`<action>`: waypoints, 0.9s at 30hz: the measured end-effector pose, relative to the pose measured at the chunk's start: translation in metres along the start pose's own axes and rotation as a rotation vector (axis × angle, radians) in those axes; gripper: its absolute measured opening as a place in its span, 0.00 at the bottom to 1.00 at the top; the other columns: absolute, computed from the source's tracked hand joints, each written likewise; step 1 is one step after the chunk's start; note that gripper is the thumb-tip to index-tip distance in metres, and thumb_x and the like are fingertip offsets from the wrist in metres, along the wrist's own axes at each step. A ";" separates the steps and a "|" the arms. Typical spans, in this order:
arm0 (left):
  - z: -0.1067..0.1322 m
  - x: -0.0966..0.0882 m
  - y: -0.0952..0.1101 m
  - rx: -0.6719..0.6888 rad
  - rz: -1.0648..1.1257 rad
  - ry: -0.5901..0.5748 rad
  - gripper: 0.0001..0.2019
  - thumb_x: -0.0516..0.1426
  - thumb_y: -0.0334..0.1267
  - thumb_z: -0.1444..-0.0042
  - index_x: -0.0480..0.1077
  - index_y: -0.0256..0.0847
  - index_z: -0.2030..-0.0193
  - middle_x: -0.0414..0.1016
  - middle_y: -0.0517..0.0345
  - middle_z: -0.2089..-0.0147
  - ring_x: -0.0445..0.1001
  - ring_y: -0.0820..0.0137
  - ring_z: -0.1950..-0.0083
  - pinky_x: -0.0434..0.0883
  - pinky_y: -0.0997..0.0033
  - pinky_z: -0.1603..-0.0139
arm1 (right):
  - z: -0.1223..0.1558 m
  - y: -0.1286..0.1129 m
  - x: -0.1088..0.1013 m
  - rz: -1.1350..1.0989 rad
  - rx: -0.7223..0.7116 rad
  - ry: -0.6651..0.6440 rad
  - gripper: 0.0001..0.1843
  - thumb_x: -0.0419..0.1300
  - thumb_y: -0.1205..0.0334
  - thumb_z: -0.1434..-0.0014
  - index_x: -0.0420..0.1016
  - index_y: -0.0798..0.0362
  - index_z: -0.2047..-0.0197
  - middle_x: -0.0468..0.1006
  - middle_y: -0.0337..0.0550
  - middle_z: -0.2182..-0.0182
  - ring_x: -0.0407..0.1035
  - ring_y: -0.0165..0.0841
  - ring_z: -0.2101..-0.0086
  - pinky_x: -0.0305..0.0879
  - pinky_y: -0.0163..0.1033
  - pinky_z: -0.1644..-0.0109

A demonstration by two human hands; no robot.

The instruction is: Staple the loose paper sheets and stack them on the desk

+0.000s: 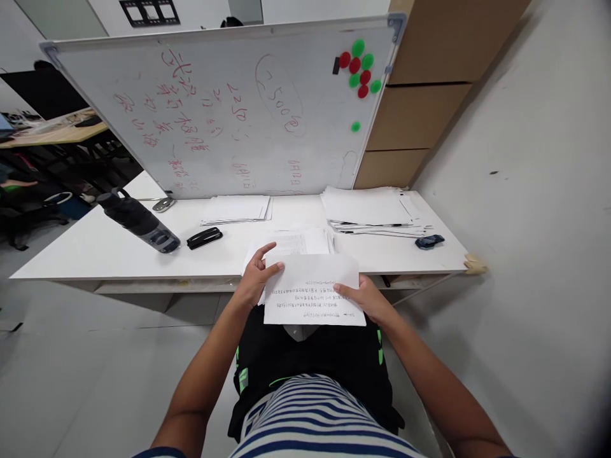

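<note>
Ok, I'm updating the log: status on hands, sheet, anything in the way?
Left hand, right hand: gripping white sheet by sides. Sheet near front edge of desk, writing visible. No obstruction seen; papers just beyond.

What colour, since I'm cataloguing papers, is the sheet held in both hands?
The sheet is white with dark writing, best seen in the head view.

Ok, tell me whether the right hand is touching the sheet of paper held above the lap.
Touching. The head view shows the right hand at the sheet's right edge, its thumb laid over the written face.
</note>
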State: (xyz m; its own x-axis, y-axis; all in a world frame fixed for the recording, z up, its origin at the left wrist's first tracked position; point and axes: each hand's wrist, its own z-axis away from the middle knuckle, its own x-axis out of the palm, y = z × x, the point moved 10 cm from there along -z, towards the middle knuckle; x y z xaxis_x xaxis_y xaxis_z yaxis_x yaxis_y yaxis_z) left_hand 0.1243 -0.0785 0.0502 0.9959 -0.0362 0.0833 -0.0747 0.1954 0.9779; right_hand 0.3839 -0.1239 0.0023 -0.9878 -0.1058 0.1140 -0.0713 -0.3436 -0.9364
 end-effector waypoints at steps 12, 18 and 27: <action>0.000 -0.006 -0.010 -0.030 0.058 0.006 0.39 0.69 0.46 0.56 0.65 0.47 0.36 0.76 0.52 0.53 0.78 0.65 0.58 0.75 0.63 0.54 | -0.002 0.006 0.007 0.045 0.002 -0.009 0.28 0.72 0.50 0.52 0.77 0.53 0.50 0.82 0.50 0.53 0.78 0.45 0.56 0.75 0.47 0.53; 0.003 -0.012 -0.008 0.012 0.008 0.042 0.35 0.68 0.48 0.56 0.67 0.45 0.40 0.76 0.56 0.56 0.77 0.68 0.60 0.73 0.67 0.56 | -0.004 0.008 0.013 0.046 0.004 -0.017 0.28 0.73 0.51 0.52 0.77 0.53 0.50 0.82 0.51 0.53 0.77 0.45 0.55 0.75 0.49 0.52; -0.059 -0.141 0.037 0.305 -0.295 0.492 0.22 0.53 0.47 0.40 0.64 0.39 0.41 0.73 0.44 0.44 0.71 0.60 0.43 0.68 0.55 0.43 | 0.001 0.029 -0.001 -0.168 0.026 0.130 0.27 0.73 0.51 0.53 0.76 0.53 0.52 0.82 0.51 0.54 0.77 0.48 0.54 0.76 0.51 0.50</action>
State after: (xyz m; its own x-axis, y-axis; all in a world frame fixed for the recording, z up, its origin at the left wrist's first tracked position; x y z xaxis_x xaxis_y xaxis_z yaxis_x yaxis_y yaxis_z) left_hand -0.0162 -0.0087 0.0633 0.8787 0.4218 -0.2237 0.2660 -0.0435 0.9630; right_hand 0.3826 -0.1345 -0.0243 -0.9721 0.0755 0.2223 -0.2343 -0.3708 -0.8987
